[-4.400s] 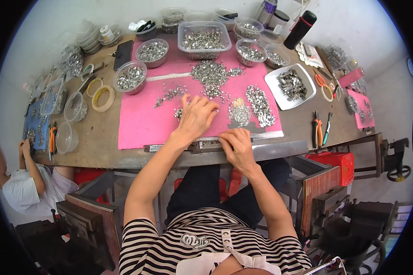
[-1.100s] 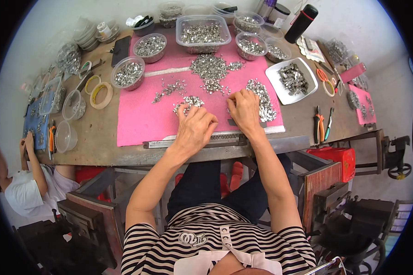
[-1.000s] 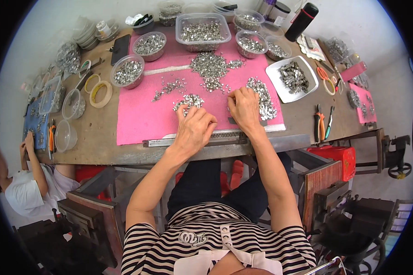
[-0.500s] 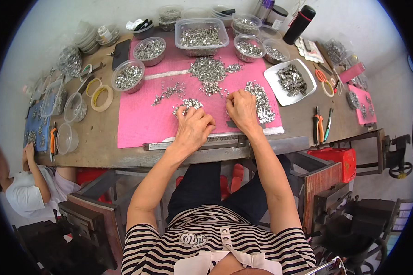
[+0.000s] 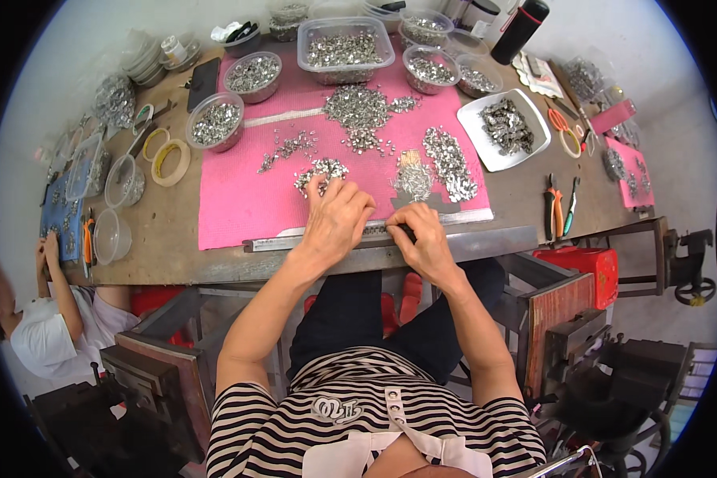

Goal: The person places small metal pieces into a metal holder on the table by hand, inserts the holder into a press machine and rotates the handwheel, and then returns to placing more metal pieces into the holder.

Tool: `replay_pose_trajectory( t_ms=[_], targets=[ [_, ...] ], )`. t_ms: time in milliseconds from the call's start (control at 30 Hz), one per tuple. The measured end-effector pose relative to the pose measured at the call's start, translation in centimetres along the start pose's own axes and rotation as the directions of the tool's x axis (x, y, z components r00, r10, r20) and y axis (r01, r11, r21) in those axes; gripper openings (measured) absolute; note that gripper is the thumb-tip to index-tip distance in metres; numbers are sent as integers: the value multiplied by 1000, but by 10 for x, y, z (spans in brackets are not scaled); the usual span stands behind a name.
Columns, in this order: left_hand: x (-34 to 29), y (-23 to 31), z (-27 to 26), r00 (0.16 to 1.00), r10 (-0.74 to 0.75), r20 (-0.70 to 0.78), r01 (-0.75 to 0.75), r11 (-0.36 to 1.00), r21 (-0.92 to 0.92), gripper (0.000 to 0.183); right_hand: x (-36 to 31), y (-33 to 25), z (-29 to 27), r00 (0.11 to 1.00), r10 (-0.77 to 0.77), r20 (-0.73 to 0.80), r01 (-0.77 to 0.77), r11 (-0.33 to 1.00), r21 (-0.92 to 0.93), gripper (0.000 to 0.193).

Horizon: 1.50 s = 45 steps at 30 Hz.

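Note:
My left hand (image 5: 338, 215) is bent over the pink mat (image 5: 239, 199), its fingertips at the near edge of a small heap of shiny metal pieces (image 5: 323, 171). Its fingers are curled; anything between them is too small to name. My right hand (image 5: 424, 243) is closed in a pinch at the long slotted metal rail (image 5: 287, 242) along the bench's front edge. What it pinches is hidden. Just beyond it lie a heap of thin silvery pieces (image 5: 413, 179) and a flat grey plate (image 5: 446, 208). A longer heap of metal pieces (image 5: 451, 163) lies to their right.
Tubs of metal parts, including a large rectangular one (image 5: 345, 68), line the back. A white tray (image 5: 472, 151) stands right, near pliers (image 5: 554, 211) and scissors (image 5: 559, 123). Tape rolls (image 5: 170, 163) and a clear cup (image 5: 113, 237) are left. Another person (image 5: 48, 327) sits far left.
My right hand has come down from beside the right-hand heap to the rail, uncovering the thin silvery pieces. My left hand stays by its small heap. The view has shifted slightly.

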State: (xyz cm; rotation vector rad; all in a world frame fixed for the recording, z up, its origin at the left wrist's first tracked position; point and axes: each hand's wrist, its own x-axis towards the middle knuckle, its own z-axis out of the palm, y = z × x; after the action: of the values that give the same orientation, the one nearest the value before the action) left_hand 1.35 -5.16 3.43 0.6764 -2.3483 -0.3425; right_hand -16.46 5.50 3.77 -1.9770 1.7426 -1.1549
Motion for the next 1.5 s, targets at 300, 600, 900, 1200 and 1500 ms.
replay_pose_trajectory(
  t_ms=[300,600,900,1200,1500],
  targets=[
    [-30,25,6,999,-29,-29,27,998,-64,12,0,8,-1,997,-27,-65,27,1000,-13,12],
    [-10,16,5,992,-38,-116,35,999,-32,10,65,64,2,977,-14,-213,-46,961,-272,7],
    [52,-59,27,985,-123,-117,145,967,209,9,88,61,24,981,-32,-191,-57,894,-444,10],
    [47,-57,23,991,-63,-122,81,986,146,7,83,50,17,986,-61,-155,-6,919,-395,8],
    [-13,26,8,999,-32,-18,30,992,-119,12,23,19,-15,993,43,-108,-32,994,101,12]
  ],
)
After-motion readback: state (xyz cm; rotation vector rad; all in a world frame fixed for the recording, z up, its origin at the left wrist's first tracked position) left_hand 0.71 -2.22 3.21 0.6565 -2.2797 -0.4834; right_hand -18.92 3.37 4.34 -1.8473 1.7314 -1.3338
